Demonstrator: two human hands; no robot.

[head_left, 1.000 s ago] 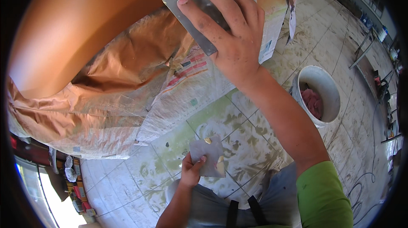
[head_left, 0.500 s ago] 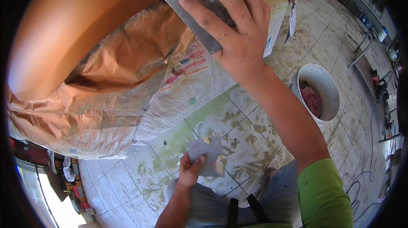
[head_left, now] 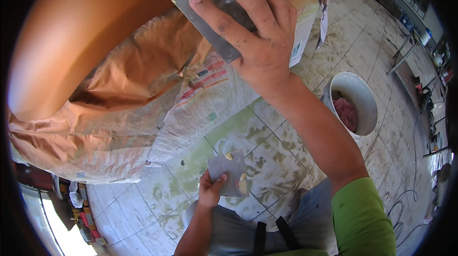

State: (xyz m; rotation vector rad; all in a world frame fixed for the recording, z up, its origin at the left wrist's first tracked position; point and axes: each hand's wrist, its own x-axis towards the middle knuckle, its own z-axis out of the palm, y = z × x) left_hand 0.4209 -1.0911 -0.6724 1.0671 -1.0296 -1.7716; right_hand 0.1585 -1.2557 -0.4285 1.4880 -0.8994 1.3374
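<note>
My right hand [head_left: 255,41] is raised near the top, fingers spread over a flat grey metal scraper blade [head_left: 210,5] that it presses against an orange surface [head_left: 81,36]. Crumpled orange-stained paper sheeting [head_left: 143,108] hangs below that surface. Lower down, my left hand [head_left: 209,194] grips a smaller square grey scraper [head_left: 228,172] with bits of yellowish paste on its edges, held above the floor near my lap.
The floor is of pale tiles [head_left: 267,146] smeared with green and brown stains. A white bucket [head_left: 354,94] with pink material inside stands at the right. Benches and clutter line the far right edge. Tools lie at the lower left.
My right hand has slid the large scraper a little up and to the left on the orange surface. The left hand with the small scraper has barely moved.
</note>
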